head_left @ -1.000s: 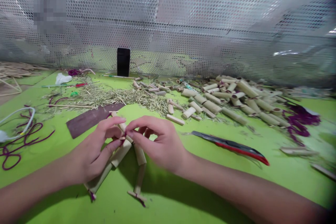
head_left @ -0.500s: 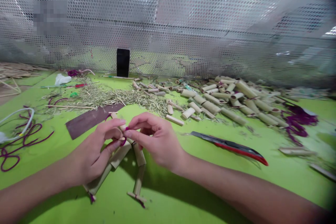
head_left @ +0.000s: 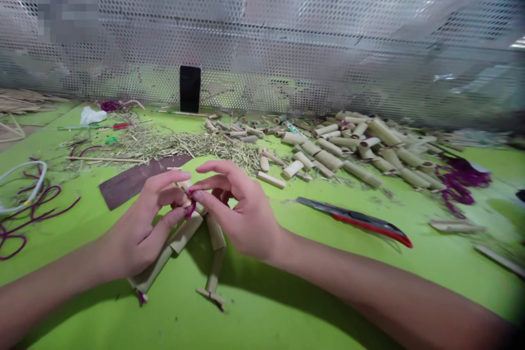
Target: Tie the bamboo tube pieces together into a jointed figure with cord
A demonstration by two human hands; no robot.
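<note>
A small figure of bamboo tube pieces strung on purple cord lies on the green table in front of me. My left hand pinches its upper part between thumb and forefinger. My right hand meets it from the right, thumb and forefinger pinched on the purple cord at the figure's top. Two jointed tube legs hang down below my hands, ending in short cross pieces.
A red and black knife lies right of my hands. A heap of cut bamboo tubes and shavings spreads behind. A dark strip, purple cords, a black phone and a perforated metal screen are also there.
Both hands and the figure have shifted slightly up and away from me. The right fingers have worked the purple cord at the figure's top.
</note>
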